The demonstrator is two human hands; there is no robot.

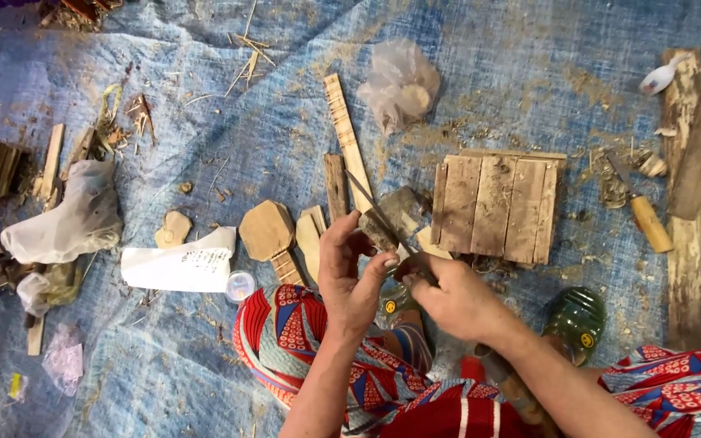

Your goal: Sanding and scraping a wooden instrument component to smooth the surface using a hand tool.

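Bags, wrappers and one small label on the blue tarp

A crumpled clear plastic bag [400, 83] lies near the top centre, with something pale and round inside it. At the left sits a larger whitish plastic bag [65, 215], bunched and creased. Just right of it a white rolled paper sheet [178, 261] with faint dark print lies flat. A smaller clear bag [32, 289] rests below the whitish one, and a thin pinkish clear wrapper [63, 357] lies near the lower left corner. On the green rounded object at the lower right sits a small round yellow label [587, 340].
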